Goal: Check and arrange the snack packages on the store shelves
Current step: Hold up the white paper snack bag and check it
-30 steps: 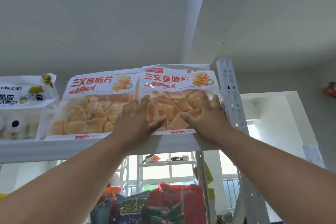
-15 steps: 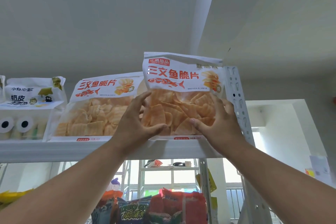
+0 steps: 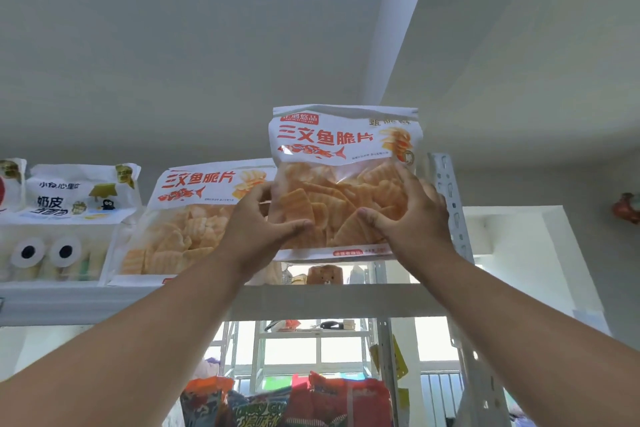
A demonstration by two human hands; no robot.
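Observation:
A clear-and-white bag of orange salmon crisps (image 3: 341, 184) hangs lifted a little above the top white shelf (image 3: 332, 302) at its right end. My left hand (image 3: 258, 229) grips the bag's left side, thumb in front. Gripping its right side is my right hand (image 3: 412, 218), thumb across the front. A second, identical bag of salmon crisps (image 3: 187, 218) leans on the shelf just to the left, partly behind my left hand.
A white bag of rolled snacks (image 3: 65, 218) stands further left on the shelf. The perforated shelf upright (image 3: 450, 204) rises right beside my right hand. Colourful snack bags (image 3: 287, 402) fill the shelf below. The ceiling is close overhead.
Both hands closed on the right-hand crisp bag and raised it off the shelf; a gap now shows under its bottom edge. The neighbouring bag stayed put.

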